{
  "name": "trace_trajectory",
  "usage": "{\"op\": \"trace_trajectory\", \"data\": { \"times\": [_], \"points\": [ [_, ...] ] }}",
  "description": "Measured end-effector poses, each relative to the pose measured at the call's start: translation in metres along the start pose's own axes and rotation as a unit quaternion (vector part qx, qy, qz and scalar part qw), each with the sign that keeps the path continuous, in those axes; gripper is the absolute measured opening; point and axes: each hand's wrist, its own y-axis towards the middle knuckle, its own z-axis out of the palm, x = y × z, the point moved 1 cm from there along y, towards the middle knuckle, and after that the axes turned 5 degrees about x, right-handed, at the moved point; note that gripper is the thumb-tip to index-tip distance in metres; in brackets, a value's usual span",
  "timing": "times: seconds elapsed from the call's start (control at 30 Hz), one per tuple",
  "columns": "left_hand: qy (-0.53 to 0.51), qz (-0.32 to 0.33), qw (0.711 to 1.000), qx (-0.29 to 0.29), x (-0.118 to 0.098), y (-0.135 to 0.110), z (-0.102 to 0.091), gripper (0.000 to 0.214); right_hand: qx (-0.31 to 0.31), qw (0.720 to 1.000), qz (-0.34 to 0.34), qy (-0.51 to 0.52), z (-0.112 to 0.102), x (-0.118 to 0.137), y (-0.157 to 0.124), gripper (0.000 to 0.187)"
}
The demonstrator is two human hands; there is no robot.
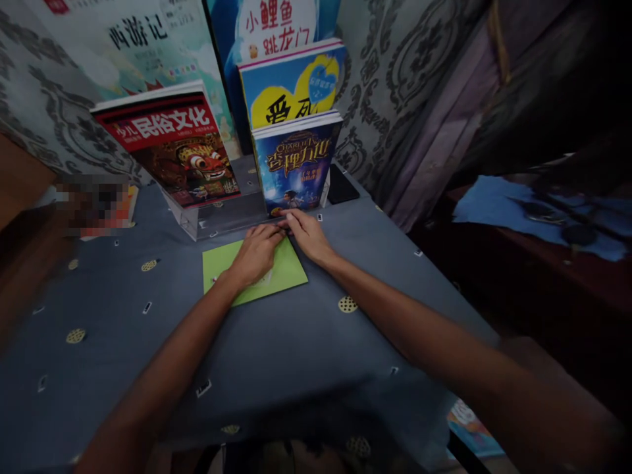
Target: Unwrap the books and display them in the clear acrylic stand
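A light green book (291, 266) lies on the cloth-covered table in front of me. My left hand (255, 255) rests on it, fingers stretched toward its far edge. My right hand (309, 236) is just beyond the book's far right corner, its fingers extended leftward and close to my left fingertips. Right above those fingers stands a dark blue book (296, 168) with gold lettering, in a clear stand (227, 220). Whether my right fingertips touch the blue book or the stand, I cannot tell. Neither hand visibly grips anything.
A red magazine with a mask (205, 164) stands left in the clear stand. Behind are a yellow-and-blue book (291, 85) and larger picture books (143, 39). A dark flat object (343, 184) lies right. Another person's blurred arm (34, 263) reaches in at left.
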Motion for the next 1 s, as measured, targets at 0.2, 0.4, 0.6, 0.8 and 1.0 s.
{"op": "trace_trajectory", "data": {
  "times": [0.2, 0.4, 0.6, 0.8, 1.0],
  "points": [
    [0.016, -0.003, 1.0, 0.001, -0.009, -0.006, -0.004, 0.048, -0.001, 0.999, -0.009, -0.049, 0.0, 0.006, 0.0, 0.04],
    [0.012, 0.03, 0.999, 0.013, -0.022, -0.013, -0.009, 0.046, -0.002, 0.997, -0.013, -0.073, -0.002, 0.012, 0.0, 0.037],
    [-0.068, 0.099, 0.992, 0.028, -0.051, -0.043, -0.018, 0.043, 0.001, 0.997, -0.01, -0.078, -0.002, 0.015, 0.0, 0.034],
    [-0.103, 0.12, 0.987, 0.019, -0.062, -0.058, -0.022, 0.044, 0.005, 0.997, -0.016, -0.078, -0.001, 0.011, 0.001, 0.036],
    [-0.095, 0.126, 0.987, 0.036, -0.061, -0.056, -0.026, 0.036, 0.018, 0.994, -0.027, -0.1, -0.001, 0.015, -0.003, 0.035]
  ]
}}
